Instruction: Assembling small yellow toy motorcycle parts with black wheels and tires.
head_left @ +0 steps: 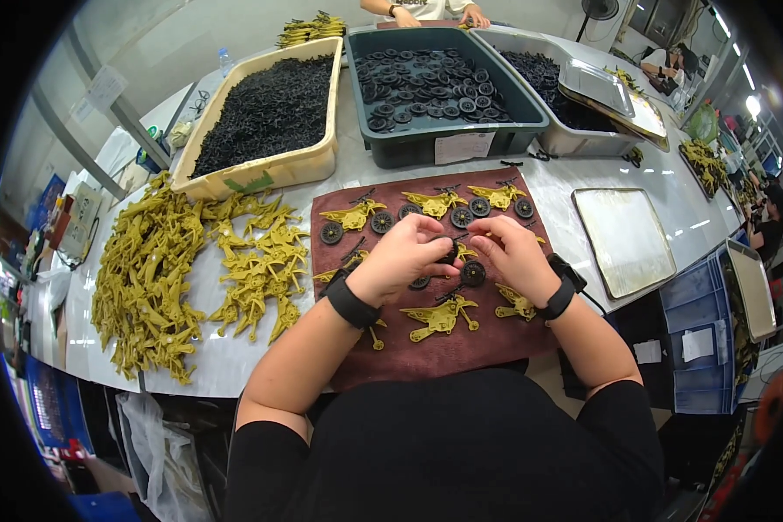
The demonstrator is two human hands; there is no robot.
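Observation:
On a reddish-brown cloth (pixel 365 348) lie several yellow toy motorcycle bodies (pixel 440 318), some with black spoked wheels beside or on them. Over the middle of the cloth, my left hand (pixel 402 258) is closed, with a dark wheel (pixel 449 252) at its fingertips. Close by on the right, my right hand (pixel 520 263) has its fingers drawn together in a pinch; whatever is in them is hidden. Just below the gap between the hands a black wheel (pixel 472 273) shows against a partly covered yellow body. Both wrists wear black bands.
Left of the cloth, yellow plastic parts (pixel 148 278) are heaped. Behind stand a cream bin (pixel 329 148) of small black parts, a dark green bin (pixel 391 157) of wheels and a grey bin (pixel 583 143). A metal tray (pixel 624 244) lies right. Another person's hand (pixel 474 16) shows at the far side.

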